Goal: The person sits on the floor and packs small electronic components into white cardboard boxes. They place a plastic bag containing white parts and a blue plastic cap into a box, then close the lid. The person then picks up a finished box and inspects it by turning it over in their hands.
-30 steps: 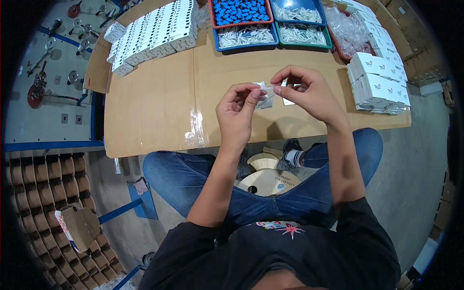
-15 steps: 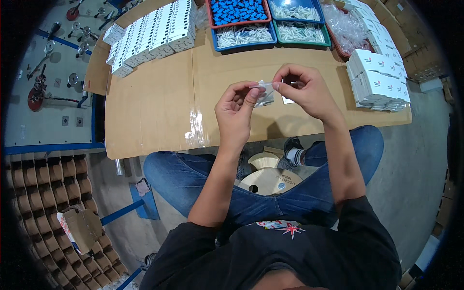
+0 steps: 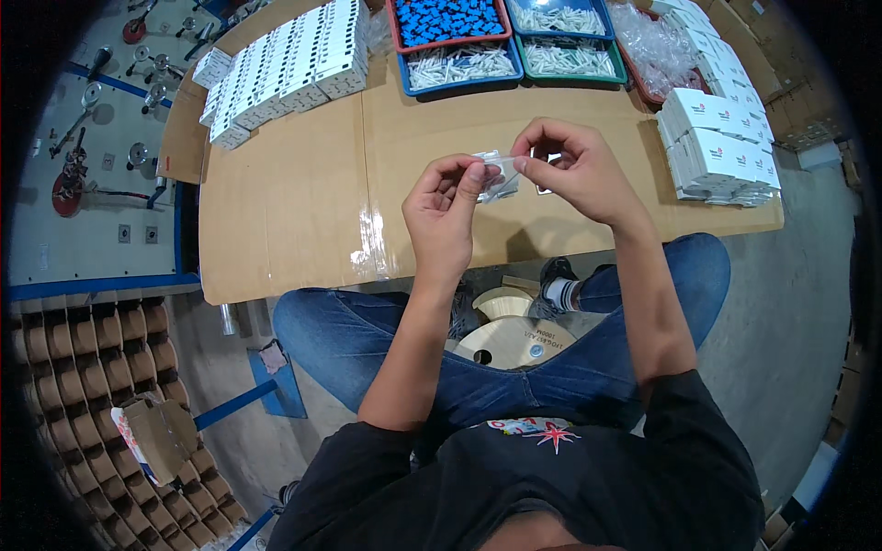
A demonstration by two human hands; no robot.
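Between my two hands, above the cardboard-covered table (image 3: 294, 202), is a small clear plastic bag (image 3: 502, 184). My left hand (image 3: 443, 207) pinches its left side between thumb and fingers. At its upper right edge, the thumb and fingertips of my right hand (image 3: 581, 173) are closed on the film. Something small may be inside the bag, but glare hides what it is. A small white piece (image 3: 543, 190) shows partly on the table behind my right hand.
White boxes (image 3: 294, 69) stand in rows at the far left, more white boxes (image 3: 721, 151) at the right. Behind my hands are a red tray of blue parts (image 3: 450, 23), trays of white parts (image 3: 459, 69) and clear bags (image 3: 650, 46). A wooden spool (image 3: 514, 342) lies below the table.
The bag has tilted and shifted slightly left along with both hands. Its right edge now looks drawn up toward my right fingertips.
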